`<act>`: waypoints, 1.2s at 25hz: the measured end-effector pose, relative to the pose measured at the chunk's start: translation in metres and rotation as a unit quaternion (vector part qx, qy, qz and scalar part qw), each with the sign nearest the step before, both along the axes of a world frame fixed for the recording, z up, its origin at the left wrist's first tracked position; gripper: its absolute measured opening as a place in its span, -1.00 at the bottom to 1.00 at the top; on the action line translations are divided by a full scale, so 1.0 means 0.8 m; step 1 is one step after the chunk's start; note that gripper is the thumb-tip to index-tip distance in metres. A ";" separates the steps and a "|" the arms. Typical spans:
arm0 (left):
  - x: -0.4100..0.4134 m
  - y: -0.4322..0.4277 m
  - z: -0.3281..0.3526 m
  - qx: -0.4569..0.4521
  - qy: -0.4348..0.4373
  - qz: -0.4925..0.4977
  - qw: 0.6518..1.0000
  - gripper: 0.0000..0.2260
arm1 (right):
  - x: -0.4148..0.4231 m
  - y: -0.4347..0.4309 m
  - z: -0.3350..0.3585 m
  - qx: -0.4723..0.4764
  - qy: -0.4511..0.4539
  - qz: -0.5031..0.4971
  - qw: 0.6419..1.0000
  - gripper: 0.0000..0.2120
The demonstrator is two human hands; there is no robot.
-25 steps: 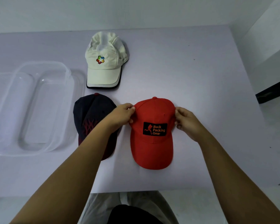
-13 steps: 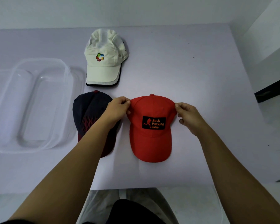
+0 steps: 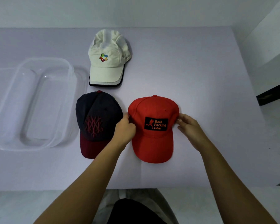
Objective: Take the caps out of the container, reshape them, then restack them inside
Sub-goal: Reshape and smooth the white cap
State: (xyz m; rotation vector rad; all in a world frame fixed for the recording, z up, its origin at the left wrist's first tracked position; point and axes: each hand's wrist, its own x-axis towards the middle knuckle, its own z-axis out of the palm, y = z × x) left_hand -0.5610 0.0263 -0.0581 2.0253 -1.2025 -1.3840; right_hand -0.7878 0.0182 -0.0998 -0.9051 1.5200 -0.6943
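Three caps sit out on the pale table (image 3: 200, 78), and the clear container (image 3: 39, 143) stands off to the left with nothing in it. Front and centre, the red cap (image 3: 152, 143) lies crown away, brim pointing straight back at the person, its long axis running near-to-far. Its black patch reads "Back Packing Gear", upright from this side. The left hand (image 3: 124, 128) pinches the cap's left edge where crown meets brim; the right hand (image 3: 188, 126) grips the matching spot on the right, fingers curled onto the fabric. Just beside it on the left, the navy cap (image 3: 94, 113) with a maroon brim lies the same way, brim toward the person, tilted slightly. Farther back, the white cap (image 3: 107, 62) with a coloured emblem also points its dark-edged brim this way, crown crumpled.
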 end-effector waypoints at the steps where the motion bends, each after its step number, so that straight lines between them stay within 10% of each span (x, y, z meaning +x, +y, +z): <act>1: 0.002 -0.001 -0.001 -0.001 -0.004 -0.005 1.000 -0.68 | 0.002 0.000 -0.002 -0.010 0.007 -0.012 1.000 -0.70; 8: 0.009 -0.003 0.025 -0.030 -0.057 -0.068 0.996 -0.80 | 0.009 -0.004 0.011 -0.038 0.073 -0.053 0.995 -0.58; 14: 0.047 -0.037 0.095 -0.102 -0.096 -0.070 0.988 -0.45 | 0.029 -0.051 0.088 -0.116 0.110 -0.021 0.987 -0.62; 23: 0.170 -0.129 0.108 -0.105 -0.154 -0.099 0.978 -0.51 | 0.181 -0.136 0.117 -0.230 0.180 0.171 0.941 -0.66; 30: 0.206 -0.199 0.051 -0.034 -0.223 -0.254 0.941 -0.38 | 0.265 -0.197 0.073 -0.135 0.319 0.344 0.873 -0.28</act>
